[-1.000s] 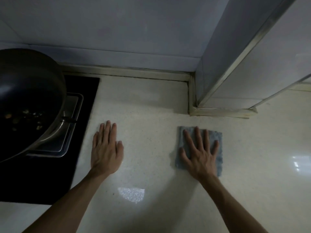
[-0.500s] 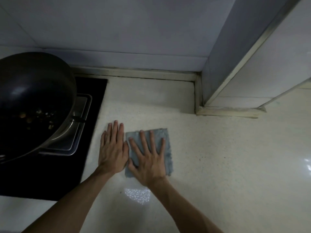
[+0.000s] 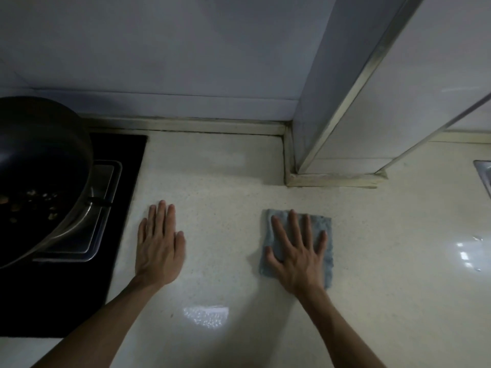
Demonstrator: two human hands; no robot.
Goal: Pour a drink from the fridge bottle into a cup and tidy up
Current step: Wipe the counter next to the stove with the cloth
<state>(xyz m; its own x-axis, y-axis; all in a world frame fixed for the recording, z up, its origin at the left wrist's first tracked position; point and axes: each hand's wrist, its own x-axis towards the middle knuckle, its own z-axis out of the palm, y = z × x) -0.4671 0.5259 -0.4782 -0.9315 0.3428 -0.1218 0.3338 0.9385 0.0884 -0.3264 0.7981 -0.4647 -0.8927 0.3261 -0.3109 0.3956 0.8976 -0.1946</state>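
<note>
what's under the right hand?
A blue-grey cloth lies flat on the pale counter, with the right hand spread palm-down on it. The cloth's edges show around the fingers; the counter under the cloth is covered.

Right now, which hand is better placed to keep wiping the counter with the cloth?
The right hand. It lies flat with fingers spread on the blue cloth, already pressing it to the countertop. The left hand rests bare on the counter beside the stove, apart from the cloth.
</note>
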